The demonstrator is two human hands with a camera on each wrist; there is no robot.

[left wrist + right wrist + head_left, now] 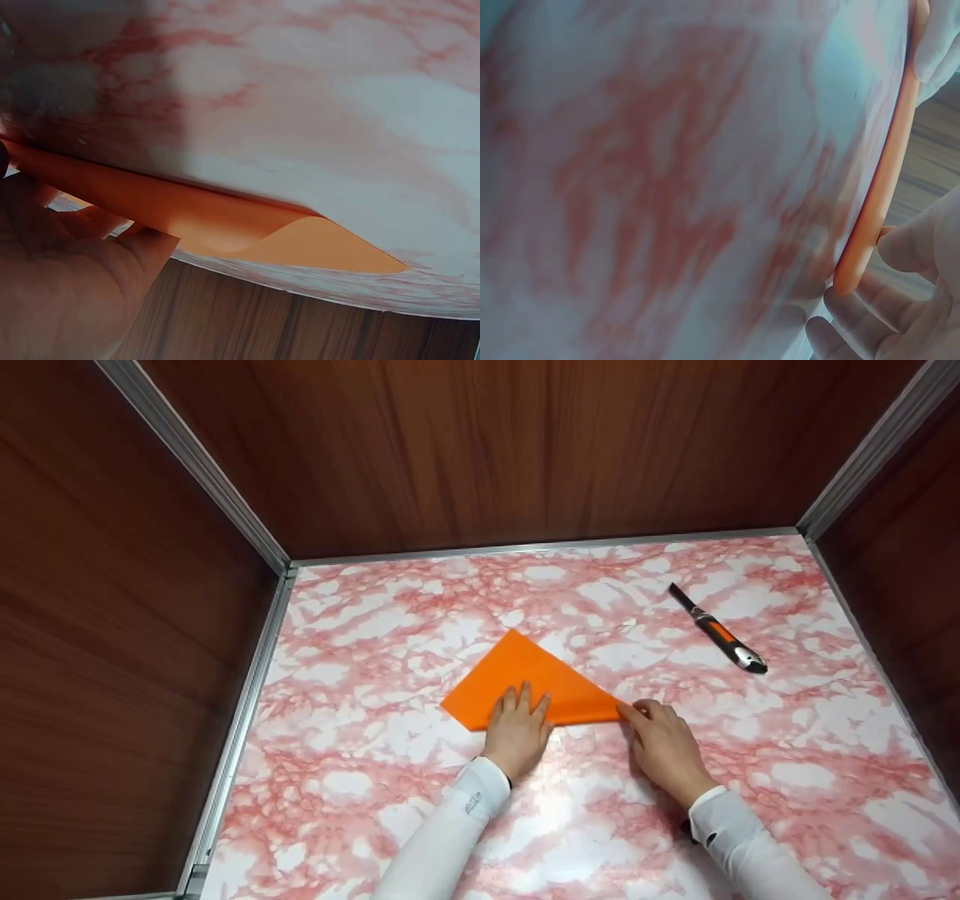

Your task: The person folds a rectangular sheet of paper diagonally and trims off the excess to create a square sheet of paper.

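An orange sheet of paper (517, 667) lies folded over on the table, its folded edge toward me. In the left wrist view that fold of the paper (225, 217) bulges as a soft roll and flattens to a point at one end. My left hand (519, 735) rests on the paper near the fold, fingers spread and pointing away from me. At the paper's right corner, my right hand (666, 746) pinches it between thumb and fingers. The right wrist view shows the rounded orange edge (885, 180) running from the right hand's fingertips up to the left hand.
A utility knife (720, 631) with a black and orange handle lies at the back right, apart from the paper. The table (360, 660) has a red and white marbled top. Dark wood panels (480, 450) with metal edging stand at the left, back and right.
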